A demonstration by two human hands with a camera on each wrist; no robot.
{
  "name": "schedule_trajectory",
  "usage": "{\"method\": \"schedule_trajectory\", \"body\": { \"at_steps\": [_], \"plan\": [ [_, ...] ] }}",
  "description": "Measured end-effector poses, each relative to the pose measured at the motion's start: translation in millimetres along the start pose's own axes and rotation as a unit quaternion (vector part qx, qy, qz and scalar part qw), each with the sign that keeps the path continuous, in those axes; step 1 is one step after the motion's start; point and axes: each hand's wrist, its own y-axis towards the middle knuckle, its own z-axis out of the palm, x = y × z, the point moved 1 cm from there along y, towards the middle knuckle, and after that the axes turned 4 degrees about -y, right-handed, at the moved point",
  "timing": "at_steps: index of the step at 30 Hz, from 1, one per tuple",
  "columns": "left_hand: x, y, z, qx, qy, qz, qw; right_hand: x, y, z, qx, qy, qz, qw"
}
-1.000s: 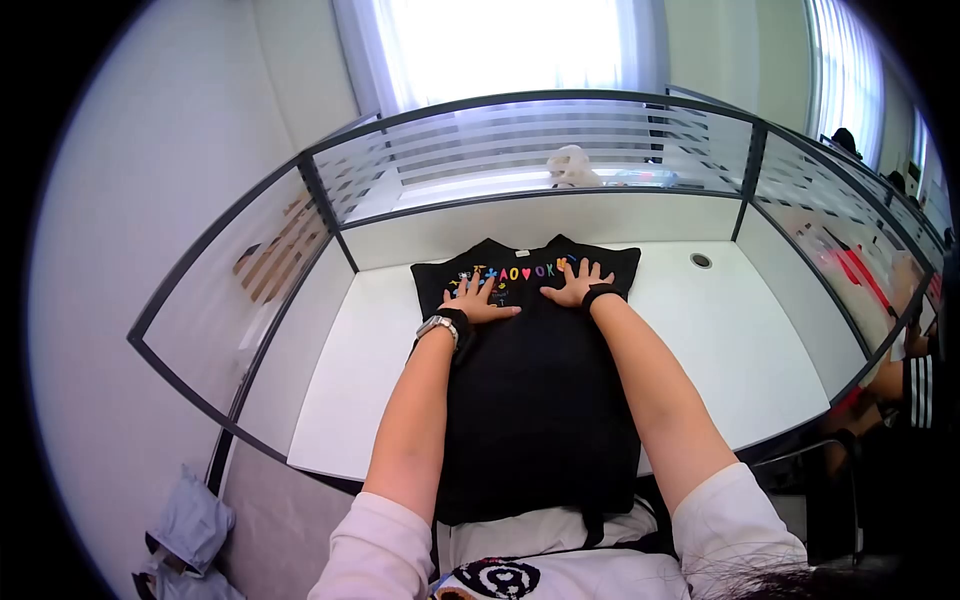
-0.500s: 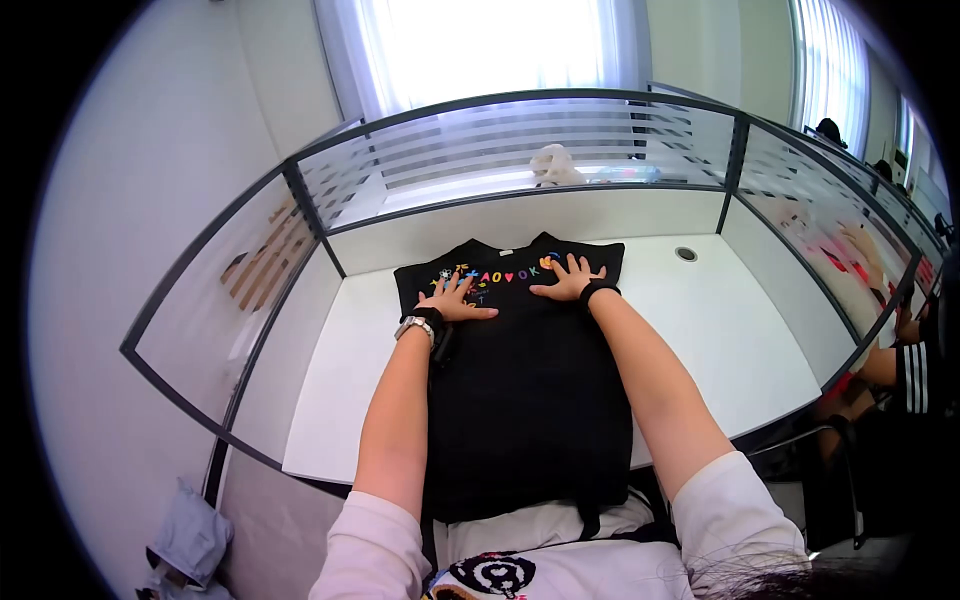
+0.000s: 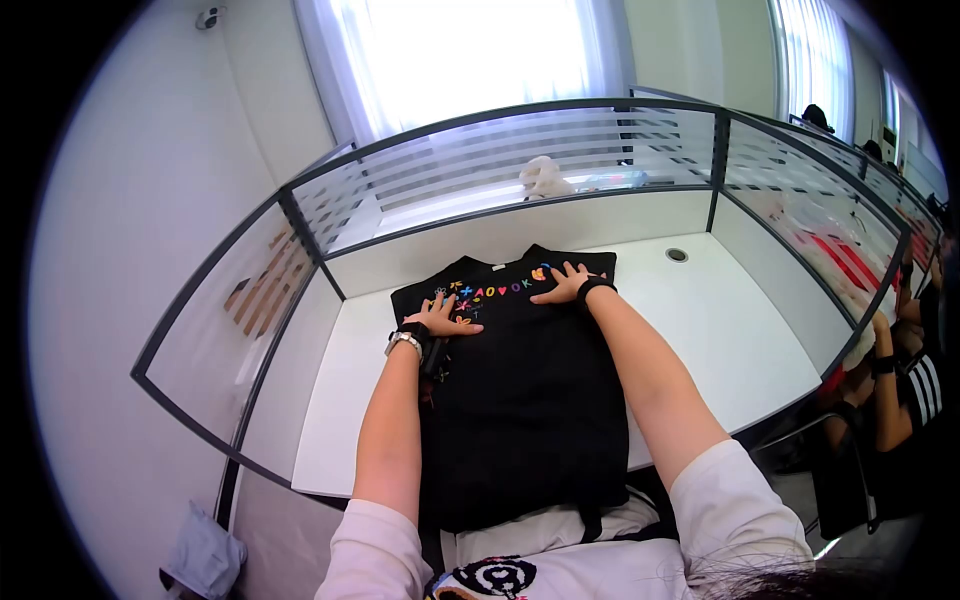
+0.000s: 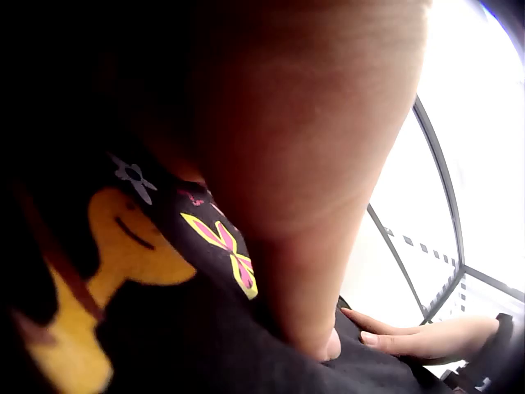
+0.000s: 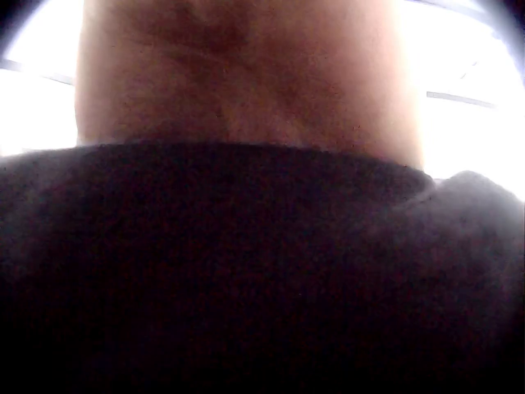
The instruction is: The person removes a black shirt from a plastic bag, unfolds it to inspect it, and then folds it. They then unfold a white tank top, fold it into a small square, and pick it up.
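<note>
A black garment point(image 3: 520, 400) with colourful letters and small motifs across its upper part lies spread on the white desk, its lower end at the person's lap. The left hand point(image 3: 438, 318) rests on its upper left area with fingers spread. On the upper right part, beside the letters, lies the right hand point(image 3: 566, 284), its fingers also spread. In the left wrist view the left hand point(image 4: 308, 238) touches the black cloth point(image 4: 221, 345), near a yellow and pink motif. Dark cloth point(image 5: 221, 263) fills much of the right wrist view, hiding the fingers.
A low partition point(image 3: 520, 224) with striped glass surrounds the white desk point(image 3: 700, 330). A round cable hole point(image 3: 677, 255) is at the back right. Beyond the glass sits a whitish object point(image 3: 543, 178). Another person's arm point(image 3: 888, 400) shows at the far right.
The head view has shifted, so the desk sits differently in it. The left hand has slid slightly down and outward on the garment; the right hand stays near the upper right.
</note>
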Motion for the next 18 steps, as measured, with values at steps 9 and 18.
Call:
{"method": "schedule_trajectory", "body": {
  "at_steps": [9, 18],
  "plan": [
    [18, -2, -1, -0.008, -0.018, -0.005, 1.000, -8, 8, -1, 0.004, -0.001, 0.009, 1.000],
    [29, -11, -8, -0.008, -0.015, -0.026, 1.000, -31, 9, 0, -0.018, -0.005, 0.000, 1.000]
  ]
}}
